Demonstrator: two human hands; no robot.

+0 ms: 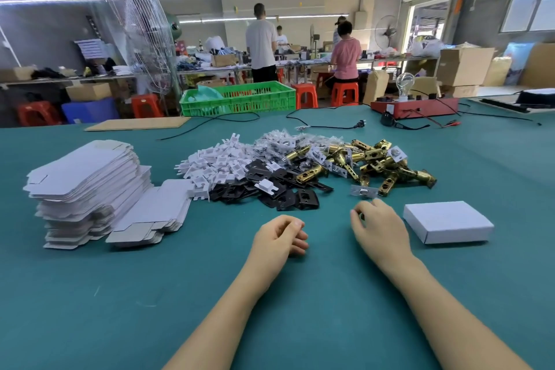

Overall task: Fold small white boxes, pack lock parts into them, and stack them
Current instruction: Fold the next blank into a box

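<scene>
My left hand [280,234] rests on the green table [120,294] with its fingers loosely curled, holding nothing. My right hand [380,227] rests beside it, fingers relaxed and empty, just short of a silver plate in a plastic bag [363,191]. One folded, closed white box [447,221] lies right of my right hand. A tall stack of flat white box blanks [87,186] stands at the left, with more blanks [150,216] leaning against it. Ahead lie piles of white plastic inserts [216,167], black strike plates [270,186] and brass latch bolts [375,162].
Black cables [324,126] and a red test box with a bulb [414,106] lie across the far table. A green crate [240,97], a cardboard sheet [138,123], red stools and a large fan stand beyond. Several people work at distant benches.
</scene>
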